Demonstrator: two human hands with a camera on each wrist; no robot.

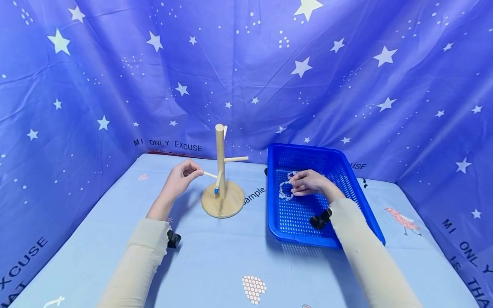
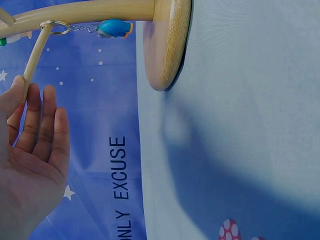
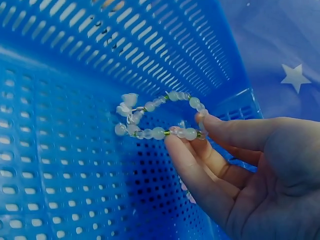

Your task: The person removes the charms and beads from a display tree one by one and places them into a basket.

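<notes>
My left hand pinches the outer end of a thin peg on the wooden stand, which stands upright on its round base. In the left wrist view, a metal key ring with a blue charm sits at that peg's inner end. A green-and-white item shows partly behind the post. Inside the blue basket, my right hand holds a bracelet of pale, clear beads between thumb and fingers. Another beaded strand lies just beyond it.
A light blue cloth covers the table, with the basket right of the stand. Purple-blue star-patterned curtains hang behind and at both sides. More pegs, such as the right-hand peg, jut out from the post.
</notes>
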